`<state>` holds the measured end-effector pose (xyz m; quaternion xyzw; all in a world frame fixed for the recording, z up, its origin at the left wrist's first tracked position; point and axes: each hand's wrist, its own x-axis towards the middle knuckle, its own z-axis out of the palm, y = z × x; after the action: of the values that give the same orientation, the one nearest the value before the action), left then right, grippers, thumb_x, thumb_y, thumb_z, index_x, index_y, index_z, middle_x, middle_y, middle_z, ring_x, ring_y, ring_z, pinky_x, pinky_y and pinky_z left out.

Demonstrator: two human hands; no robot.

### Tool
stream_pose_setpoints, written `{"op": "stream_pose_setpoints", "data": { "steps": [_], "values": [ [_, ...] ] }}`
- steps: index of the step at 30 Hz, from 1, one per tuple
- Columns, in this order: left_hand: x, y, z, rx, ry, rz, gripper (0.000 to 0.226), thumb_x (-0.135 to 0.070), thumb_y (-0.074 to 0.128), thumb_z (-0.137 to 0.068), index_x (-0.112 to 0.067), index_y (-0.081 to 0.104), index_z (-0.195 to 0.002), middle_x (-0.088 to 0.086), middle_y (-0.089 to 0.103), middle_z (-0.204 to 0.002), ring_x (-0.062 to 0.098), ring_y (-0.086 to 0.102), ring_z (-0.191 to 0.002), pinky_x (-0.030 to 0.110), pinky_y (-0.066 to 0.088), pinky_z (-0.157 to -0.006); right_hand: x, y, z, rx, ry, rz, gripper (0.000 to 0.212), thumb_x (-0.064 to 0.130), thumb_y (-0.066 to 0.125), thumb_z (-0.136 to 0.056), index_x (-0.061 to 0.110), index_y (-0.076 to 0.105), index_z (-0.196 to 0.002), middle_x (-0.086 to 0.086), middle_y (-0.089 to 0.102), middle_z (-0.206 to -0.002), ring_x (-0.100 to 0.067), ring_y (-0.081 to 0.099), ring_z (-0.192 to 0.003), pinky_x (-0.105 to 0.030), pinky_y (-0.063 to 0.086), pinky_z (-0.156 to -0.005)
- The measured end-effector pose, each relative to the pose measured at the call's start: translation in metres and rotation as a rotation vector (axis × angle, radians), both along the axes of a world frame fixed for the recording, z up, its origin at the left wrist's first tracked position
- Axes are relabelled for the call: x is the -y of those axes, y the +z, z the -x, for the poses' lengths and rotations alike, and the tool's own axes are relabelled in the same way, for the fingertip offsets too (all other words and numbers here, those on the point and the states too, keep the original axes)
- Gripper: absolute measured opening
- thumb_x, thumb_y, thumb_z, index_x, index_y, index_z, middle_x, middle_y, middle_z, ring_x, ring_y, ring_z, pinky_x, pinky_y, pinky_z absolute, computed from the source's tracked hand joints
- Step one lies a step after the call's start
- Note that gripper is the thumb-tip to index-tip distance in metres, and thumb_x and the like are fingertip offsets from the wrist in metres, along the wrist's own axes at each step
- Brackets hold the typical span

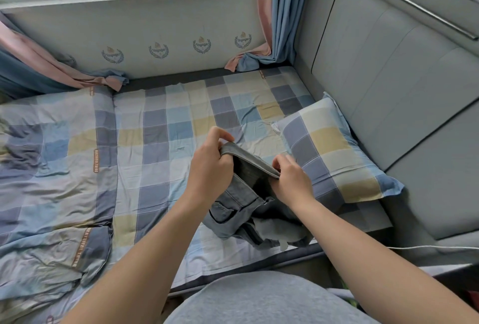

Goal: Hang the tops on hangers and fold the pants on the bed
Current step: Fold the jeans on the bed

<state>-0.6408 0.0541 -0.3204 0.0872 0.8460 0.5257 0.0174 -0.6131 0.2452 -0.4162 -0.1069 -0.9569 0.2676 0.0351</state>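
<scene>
A pair of grey denim pants (241, 209) is bunched over the near edge of the bed (166, 142), which has a checked sheet. My left hand (211, 165) grips the left end of the waistband, raised above the sheet. My right hand (291, 181) pinches the waistband's right end, close to the pillow. The waistband stretches between both hands, and the legs hang crumpled below them onto the mattress edge. No tops or hangers are in view.
A checked pillow (334, 152) lies right of the pants against the grey padded headboard (388, 95). A rumpled checked duvet (51, 173) covers the bed's left side. Curtains (274, 13) hang at the window wall behind the bed.
</scene>
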Motion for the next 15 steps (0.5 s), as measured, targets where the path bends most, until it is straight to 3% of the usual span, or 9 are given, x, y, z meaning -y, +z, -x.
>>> {"op": "stream_pose_setpoints", "data": {
  "steps": [3, 6, 10, 15],
  "values": [
    [0.003, 0.001, 0.002, -0.03, 0.031, -0.016, 0.038, 0.004, 0.039, -0.085, -0.027, 0.056, -0.099, 0.013, 0.063, -0.074, 0.01, 0.043, -0.047, 0.027, 0.034, -0.043, -0.006, -0.013, 0.001, 0.104, -0.07, -0.021, 0.026, 0.007, 0.057, -0.087, 0.02, 0.038, -0.099, -0.005, 0.057, -0.084, -0.033, 0.051, -0.073, -0.036, 0.036, -0.057],
    [0.015, 0.003, 0.008, -0.077, 0.105, -0.056, 0.039, 0.0, 0.039, -0.083, -0.028, 0.061, -0.1, 0.011, 0.062, -0.071, 0.009, 0.044, -0.047, 0.025, 0.034, -0.042, -0.026, -0.033, -0.007, 0.227, -0.163, -0.044, 0.012, 0.009, 0.049, -0.091, 0.02, 0.05, -0.088, -0.01, 0.063, -0.087, -0.032, 0.051, -0.075, -0.035, 0.038, -0.06],
    [0.04, -0.005, 0.024, -0.138, 0.182, 0.018, 0.043, 0.003, 0.042, -0.082, -0.027, 0.065, -0.102, -0.007, 0.066, -0.079, 0.009, 0.056, -0.068, 0.019, 0.041, -0.053, -0.061, -0.051, -0.025, 0.343, -0.289, -0.121, 0.019, 0.008, 0.047, -0.089, 0.018, 0.05, -0.074, -0.004, 0.055, -0.074, -0.026, 0.048, -0.061, -0.033, 0.04, -0.059],
    [0.073, -0.043, 0.04, -0.045, 0.315, 0.211, 0.043, 0.005, 0.045, -0.084, -0.022, 0.068, -0.109, -0.006, 0.066, -0.088, 0.014, 0.057, -0.079, 0.018, 0.041, -0.061, -0.086, -0.057, -0.025, 0.332, -0.325, -0.152, 0.02, 0.004, 0.049, -0.089, 0.024, 0.052, -0.09, -0.004, 0.057, -0.087, -0.031, 0.053, -0.075, -0.034, 0.041, -0.062]
  ]
}}
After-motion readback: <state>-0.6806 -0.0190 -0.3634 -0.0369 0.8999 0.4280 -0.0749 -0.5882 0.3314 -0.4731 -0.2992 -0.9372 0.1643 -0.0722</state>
